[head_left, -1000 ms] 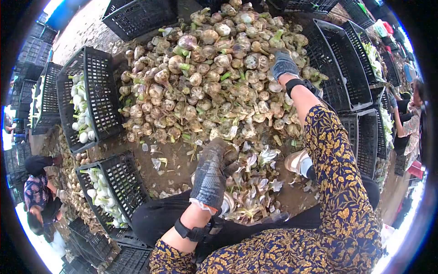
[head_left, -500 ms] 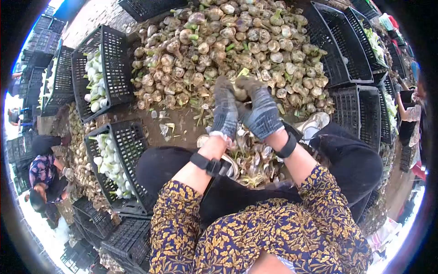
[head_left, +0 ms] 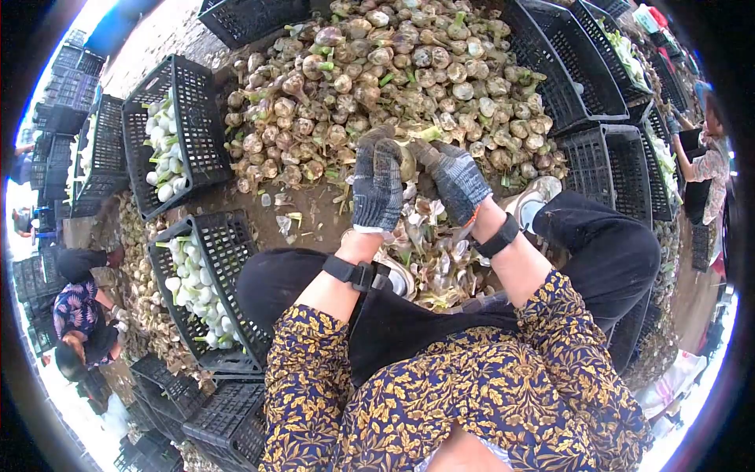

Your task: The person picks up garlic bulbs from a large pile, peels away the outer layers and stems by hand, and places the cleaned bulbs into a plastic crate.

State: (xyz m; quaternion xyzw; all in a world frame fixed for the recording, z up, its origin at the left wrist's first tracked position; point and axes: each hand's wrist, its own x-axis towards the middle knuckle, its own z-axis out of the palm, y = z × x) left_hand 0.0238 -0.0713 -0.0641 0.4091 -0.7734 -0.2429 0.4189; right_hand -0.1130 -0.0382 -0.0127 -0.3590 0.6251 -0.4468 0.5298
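Observation:
Both my hands wear grey knit gloves with dirt-browned fingers and meet in front of the heap of garlic point(head_left: 314, 126). My left hand point(head_left: 377, 182) is closed around a garlic bulb point(head_left: 408, 164), mostly hidden by the fingers. From the other side, my right hand point(head_left: 458, 181) pinches at the same bulb, beside its pale yellow-green stalk point(head_left: 427, 134). Below my hands, between my feet, lies a pile of stripped garlic skins point(head_left: 436, 256).
To my left, tilted black crates hold peeled white garlic point(head_left: 163, 149) and more white bulbs point(head_left: 197, 287). Black crates point(head_left: 605, 169) line the right side. A co-worker point(head_left: 82, 315) squats at far left; another person point(head_left: 704, 165) is at far right.
My hands have turned slightly and stand a little farther apart around the bulb, the right hand lower. The pale stalk shows more between them. The view has shifted slightly.

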